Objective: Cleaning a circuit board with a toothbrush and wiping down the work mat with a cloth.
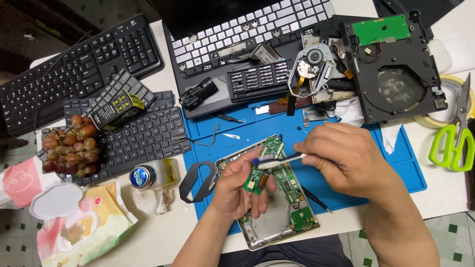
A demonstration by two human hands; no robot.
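Observation:
My left hand (pixel 236 190) pinches a small green circuit board (pixel 256 182) above an opened silver device case (pixel 277 225) that holds more green boards. In my right hand (pixel 346 158) is a toothbrush (pixel 274 160) with a white handle. Its bristled head rests on the top edge of the small board. Both hands hover over a blue work mat (pixel 222 136) at the table's near edge.
Behind the mat lie a stripped laptop keyboard (pixel 247 27), a dismantled black disc drive (pixel 396 64) and loose keyboards (pixel 74 59). Grapes (pixel 69 146), a small bottle (pixel 153 175) and a wet-wipe pack (pixel 79 222) sit left. Green scissors (pixel 455 138) and tape lie right.

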